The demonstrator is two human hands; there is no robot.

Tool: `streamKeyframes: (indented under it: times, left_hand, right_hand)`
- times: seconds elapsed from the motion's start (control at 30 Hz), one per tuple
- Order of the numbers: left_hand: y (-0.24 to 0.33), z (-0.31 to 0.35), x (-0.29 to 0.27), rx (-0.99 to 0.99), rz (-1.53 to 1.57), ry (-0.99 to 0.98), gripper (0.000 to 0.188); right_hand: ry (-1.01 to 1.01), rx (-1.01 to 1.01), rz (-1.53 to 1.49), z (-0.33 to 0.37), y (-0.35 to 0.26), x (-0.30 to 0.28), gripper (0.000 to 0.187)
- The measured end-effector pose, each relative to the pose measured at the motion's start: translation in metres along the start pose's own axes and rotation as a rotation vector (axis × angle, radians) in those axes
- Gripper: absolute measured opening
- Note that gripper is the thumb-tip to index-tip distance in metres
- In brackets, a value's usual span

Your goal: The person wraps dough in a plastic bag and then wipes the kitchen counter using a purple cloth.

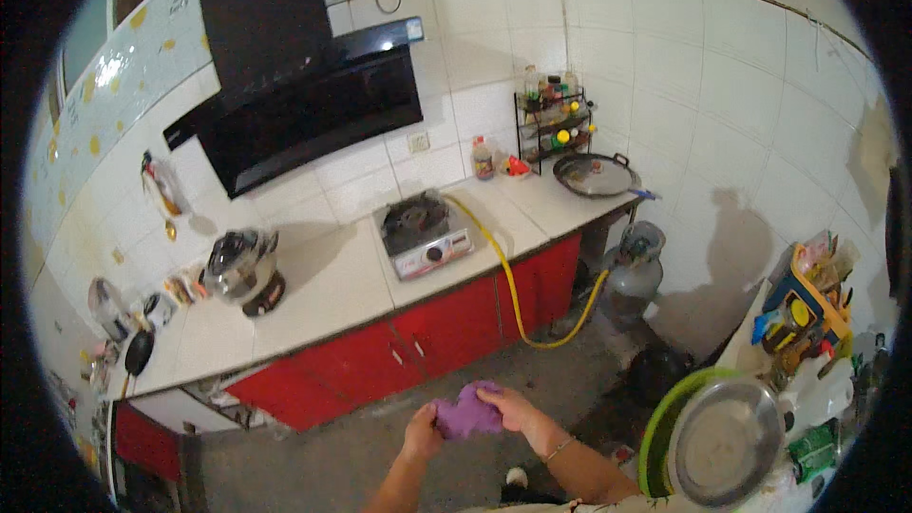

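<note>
A purple cloth (467, 415) is stretched between my two hands, held up in front of me over the floor. My left hand (424, 430) grips its left end, fingers closed on it. At the other end, my right hand (513, 408) has the cloth pinched, thumb on top; a thin bracelet circles that wrist. Beyond the cloth stands a counter with red cabinet doors (356, 375). On the countertop sits a silver gas stove (432, 242) with a black burner, apart from both hands.
A yellow hose (516, 299) loops from the stove to a grey gas cylinder (636, 271). A pot-like appliance (242, 266) stands left on the counter, a lidded pan (597, 175) at the right. A metal basin (727, 442) and a green tub (657, 446) are near my right side.
</note>
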State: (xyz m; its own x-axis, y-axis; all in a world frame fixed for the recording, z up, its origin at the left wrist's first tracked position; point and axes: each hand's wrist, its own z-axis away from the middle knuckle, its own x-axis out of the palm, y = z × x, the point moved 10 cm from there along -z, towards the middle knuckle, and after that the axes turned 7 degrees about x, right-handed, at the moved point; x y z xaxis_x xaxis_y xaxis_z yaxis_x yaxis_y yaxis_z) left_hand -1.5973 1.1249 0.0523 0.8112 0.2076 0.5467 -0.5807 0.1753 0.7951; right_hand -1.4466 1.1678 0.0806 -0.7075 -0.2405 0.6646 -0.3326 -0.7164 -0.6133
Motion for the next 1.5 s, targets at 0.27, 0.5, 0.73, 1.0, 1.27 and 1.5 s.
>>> streamKeyframes:
  times: [0.27,0.5,0.73,1.0,1.27,1.5]
  left_hand:
    - [0.005,-0.097,0.048,-0.291,0.162,0.099,0.035]
    - [0.024,-0.196,0.101,-0.385,-0.173,-0.036,0.034]
    - [0.055,-0.326,0.132,-0.372,-0.011,-0.116,0.030]
    - [0.102,-0.392,0.145,-0.356,-0.279,-0.142,0.030]
    - [0.083,-0.473,0.093,-0.224,-0.040,-0.055,0.038]
    - [0.124,-0.506,0.110,0.024,-0.183,-0.173,0.027]
  right_hand:
    - [-0.031,0.073,-0.119,-0.104,-0.046,-0.064,0.036]
    - [0.167,-0.012,-0.125,-0.130,-0.123,-0.108,0.035]
    - [0.294,0.013,-0.051,-0.194,-0.208,-0.155,0.037]
    - [0.072,-0.060,0.035,-0.267,-0.267,-0.132,0.040]
    - [0.077,0.101,0.257,-0.336,-0.312,-0.098,0.046]
    - [-0.320,-0.026,0.095,-0.383,-0.365,-0.129,0.058]
